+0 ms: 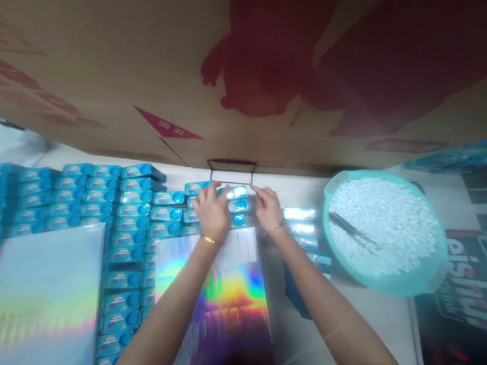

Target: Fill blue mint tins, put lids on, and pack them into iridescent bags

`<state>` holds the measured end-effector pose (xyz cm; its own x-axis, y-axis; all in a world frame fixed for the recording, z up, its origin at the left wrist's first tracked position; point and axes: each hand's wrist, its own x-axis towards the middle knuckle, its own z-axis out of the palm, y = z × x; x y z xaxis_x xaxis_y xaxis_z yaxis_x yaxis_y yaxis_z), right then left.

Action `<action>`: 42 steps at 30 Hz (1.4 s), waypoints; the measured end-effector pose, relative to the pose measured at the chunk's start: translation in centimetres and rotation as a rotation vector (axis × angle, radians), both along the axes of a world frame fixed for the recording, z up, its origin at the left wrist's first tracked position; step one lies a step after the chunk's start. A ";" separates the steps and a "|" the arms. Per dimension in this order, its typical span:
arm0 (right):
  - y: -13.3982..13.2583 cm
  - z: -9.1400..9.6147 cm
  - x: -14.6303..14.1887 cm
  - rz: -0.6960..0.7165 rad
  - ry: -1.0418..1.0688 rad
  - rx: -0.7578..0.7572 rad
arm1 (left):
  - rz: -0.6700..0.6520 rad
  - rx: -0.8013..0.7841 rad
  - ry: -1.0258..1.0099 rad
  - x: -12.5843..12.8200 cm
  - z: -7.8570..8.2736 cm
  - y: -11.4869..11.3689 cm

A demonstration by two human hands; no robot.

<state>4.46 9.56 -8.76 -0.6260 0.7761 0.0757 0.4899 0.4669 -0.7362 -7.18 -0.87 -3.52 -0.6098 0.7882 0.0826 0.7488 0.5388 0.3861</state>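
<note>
My left hand (213, 215) rests over the back row of small blue boxes, its fingers apart. Between the two hands lies one shiny blue box (238, 193). Just to its right is my right hand (268, 211), with the index finger stretched towards the box's edge; whether it touches is hard to tell. Under my left forearm a holographic silver sheet (229, 294) lies on top of several boxes. More blue boxes (134, 210) stand in tight rows to the left.
A second holographic sheet (46, 300) covers boxes at the left. On the right, a turquoise basin (438, 256) holds many small white pieces (386, 219) and metal tweezers (354, 230). Several shiny packs (304, 214) lie beside it. A large cardboard box (151, 62) stands behind.
</note>
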 end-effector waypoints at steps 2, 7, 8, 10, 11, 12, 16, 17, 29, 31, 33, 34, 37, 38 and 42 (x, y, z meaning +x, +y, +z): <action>-0.4 -0.2 0.3 0.070 -0.036 0.002 | -0.092 -0.062 0.026 0.2 -0.3 -0.3; -0.7 1.3 0.8 0.139 -0.389 0.040 | -0.204 -0.077 -0.037 -1.0 0.1 -0.9; -0.8 2.0 0.8 0.100 -0.382 0.070 | -0.224 -0.046 -0.070 -1.9 0.5 -1.7; -1.8 3.7 0.7 -0.001 -0.253 0.141 | -0.250 0.011 -0.126 -3.9 1.6 -4.3; -2.6 4.6 0.5 -0.026 -0.167 0.169 | -0.253 0.019 -0.133 -5.0 2.2 -6.1; -3.8 5.3 0.2 -0.015 -0.091 0.182 | -0.254 0.004 -0.123 -6.0 2.7 -8.0; -9.8 6.5 -2.1 0.242 -0.014 0.166 | -0.279 -0.172 -0.038 -8.0 3.1 -14.9; -11.2 6.4 -2.7 0.296 -0.036 0.167 | -0.286 -0.199 -0.029 -8.1 2.9 -15.9; -13.5 6.2 -4.3 0.406 -0.237 0.164 | -0.356 -0.100 0.015 -6.8 3.7 -15.9; -13.5 6.3 -4.6 0.399 -0.264 0.145 | -0.408 -0.085 0.098 -6.3 3.4 -15.7; -13.5 6.3 -5.0 0.390 -0.287 0.126 | -0.443 -0.072 0.142 -5.7 2.7 -15.5; -13.5 6.3 -5.1 0.384 -0.296 0.118 | -0.446 -0.060 0.157 -5.4 2.4 -15.6; -13.5 6.0 -5.3 0.369 -0.322 0.099 | -0.431 -0.021 0.191 -4.4 1.4 -16.1; -13.5 5.9 -5.3 0.366 -0.328 0.095 | -0.428 -0.007 0.197 -4.1 1.3 -16.5; -13.7 5.3 -5.6 0.349 -0.327 0.087 | -0.437 0.062 0.126 -2.3 2.8 -18.8</action>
<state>-1.15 -4.11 -3.48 -0.8494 0.5155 -0.1130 0.4924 0.6972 -0.5210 -9.45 -19.72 -0.74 -0.2034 0.9605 0.1898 0.9440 0.1409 0.2985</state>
